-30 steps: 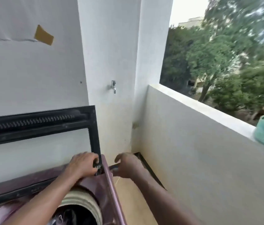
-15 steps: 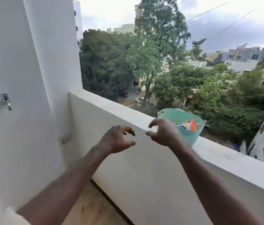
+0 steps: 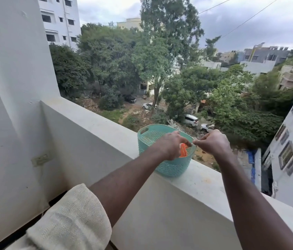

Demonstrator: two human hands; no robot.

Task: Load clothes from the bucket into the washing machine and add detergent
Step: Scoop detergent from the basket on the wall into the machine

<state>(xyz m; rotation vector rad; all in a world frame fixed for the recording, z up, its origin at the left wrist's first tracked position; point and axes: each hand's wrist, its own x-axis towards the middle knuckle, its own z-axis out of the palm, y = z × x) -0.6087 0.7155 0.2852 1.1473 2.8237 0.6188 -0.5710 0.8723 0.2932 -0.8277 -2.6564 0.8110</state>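
basket [image 3: 165, 165] on ledge [image 3: 205, 181], packet [image 3: 183, 150] in basket

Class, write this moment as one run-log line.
teal perforated plastic basket: on white balcony ledge | left hand: at orange packet inside | right hand: curled at rim

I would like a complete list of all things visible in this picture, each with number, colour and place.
concrete parapet ledge: one, white, across the middle.
perforated plastic basket: one, teal, on that ledge.
flat packet: one, orange, inside the basket.
wall plate: one, pale, inner wall, left.
parked cars: four, three white, one dark, below.
leafy trees: many, green, beyond the ledge.
buildings: several, white and grey, left and right.
overhead wires: two, dark, top right.
rolled knit sleeve: one, cream, left arm.
left hand: one, over the basket, fingers curled by the packet.
right hand: one, at the basket's right rim, fingers curled.
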